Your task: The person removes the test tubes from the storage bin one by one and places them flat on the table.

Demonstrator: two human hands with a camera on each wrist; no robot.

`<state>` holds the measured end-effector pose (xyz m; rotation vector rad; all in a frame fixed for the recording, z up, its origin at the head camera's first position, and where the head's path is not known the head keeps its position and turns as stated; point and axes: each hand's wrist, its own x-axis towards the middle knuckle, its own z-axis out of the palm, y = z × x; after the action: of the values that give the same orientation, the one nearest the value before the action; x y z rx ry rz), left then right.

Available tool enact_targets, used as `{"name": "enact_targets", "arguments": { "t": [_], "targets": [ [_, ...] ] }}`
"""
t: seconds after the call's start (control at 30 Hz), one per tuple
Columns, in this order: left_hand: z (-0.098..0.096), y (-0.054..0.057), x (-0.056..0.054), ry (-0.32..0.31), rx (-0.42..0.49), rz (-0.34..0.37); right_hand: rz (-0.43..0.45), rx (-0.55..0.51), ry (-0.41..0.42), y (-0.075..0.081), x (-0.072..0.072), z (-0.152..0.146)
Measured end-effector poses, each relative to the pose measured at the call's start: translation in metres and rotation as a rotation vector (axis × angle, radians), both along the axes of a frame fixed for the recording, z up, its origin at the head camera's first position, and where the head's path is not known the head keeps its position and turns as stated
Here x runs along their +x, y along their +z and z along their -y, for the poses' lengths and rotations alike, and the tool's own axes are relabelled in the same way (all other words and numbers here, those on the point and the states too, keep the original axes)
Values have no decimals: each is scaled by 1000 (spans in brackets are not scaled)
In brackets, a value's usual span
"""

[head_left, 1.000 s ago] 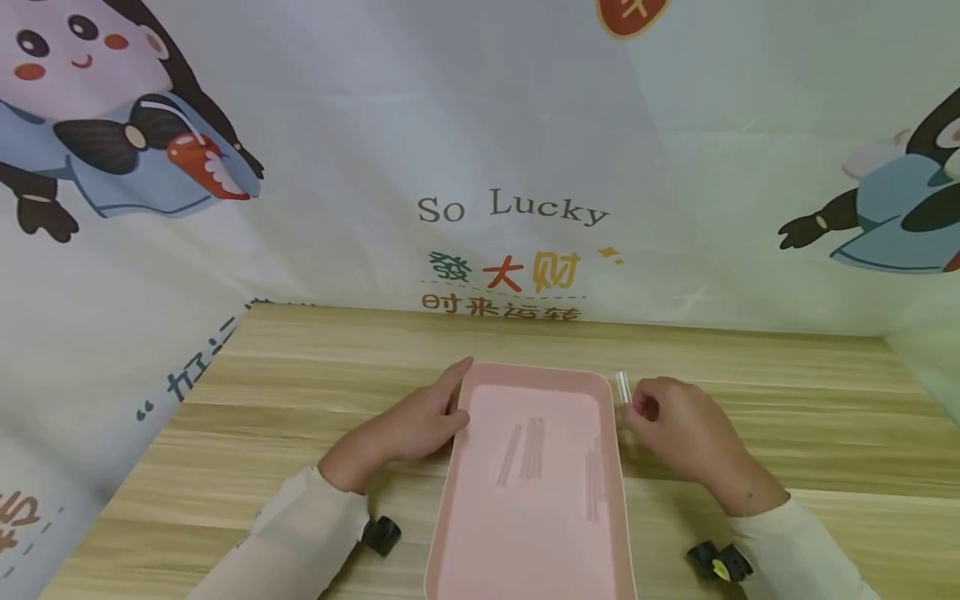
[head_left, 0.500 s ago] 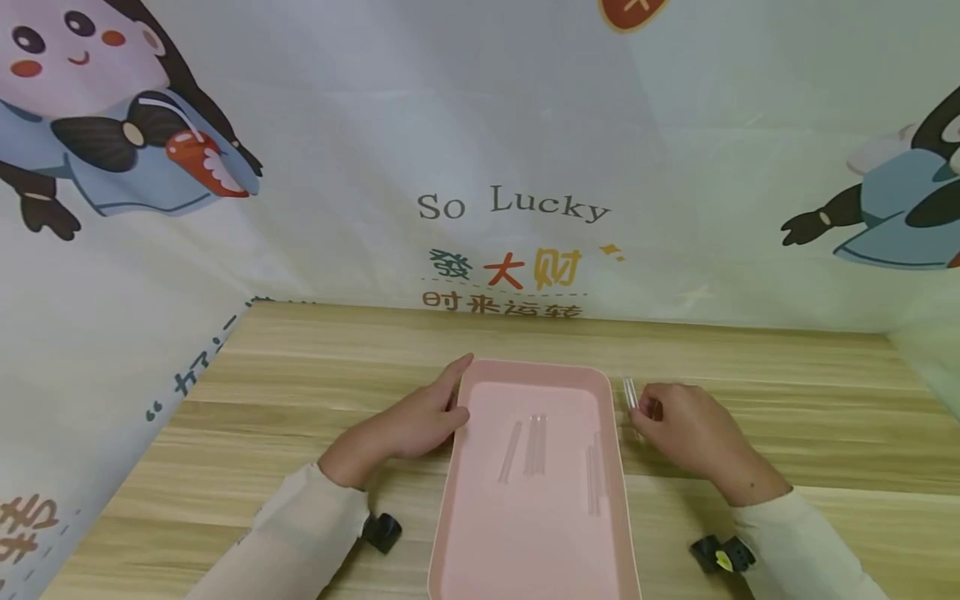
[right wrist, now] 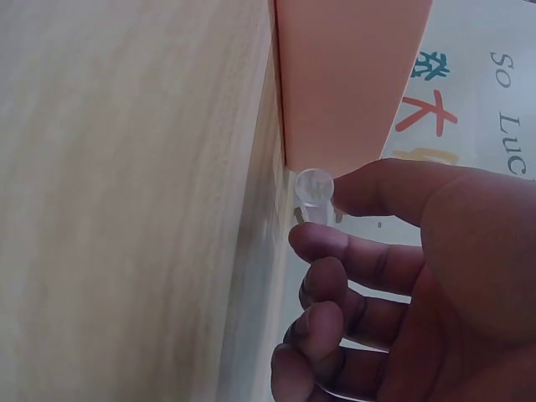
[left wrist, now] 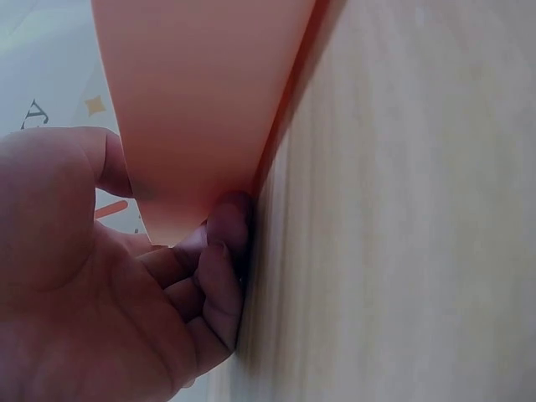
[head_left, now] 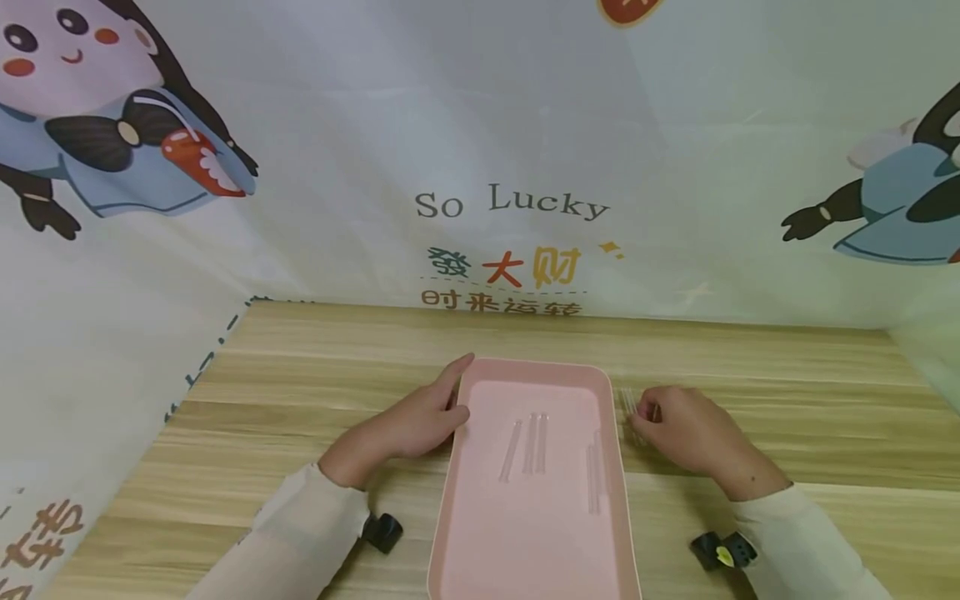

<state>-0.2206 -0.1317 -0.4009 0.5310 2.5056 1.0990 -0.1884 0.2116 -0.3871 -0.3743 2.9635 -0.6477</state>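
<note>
In the head view a pink tray lies on the table with several thin clear tubes in it. My left hand grips its far left side, thumb over the rim; the left wrist view shows the fingers curled low against the tray wall. Just right of the tray, my right hand pinches a clear tube between thumb and index finger. In the right wrist view the round end of that tube faces the camera, close to the table surface. The other fingers are curled loosely.
A wood-grain table extends on both sides of the tray. Behind it hangs a pale printed backdrop with lettering and cartoon figures. Black wrist devices sit beside both sleeves.
My right hand has shifted slightly right, away from the tray's edge, with the clear tube in its fingers. The left hand keeps its grip on the tray.
</note>
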Motion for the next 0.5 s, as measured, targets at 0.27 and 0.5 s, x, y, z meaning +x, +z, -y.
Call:
{"name": "enact_targets", "arguments": {
  "t": [0.27, 0.5],
  "targets": [
    [0, -1, -1, -6, 10, 1, 27, -36, 25, -2, -1, -2],
    [-1, 0, 0, 1, 18, 9, 58, -63, 42, -4, -3, -5]
  ]
}}
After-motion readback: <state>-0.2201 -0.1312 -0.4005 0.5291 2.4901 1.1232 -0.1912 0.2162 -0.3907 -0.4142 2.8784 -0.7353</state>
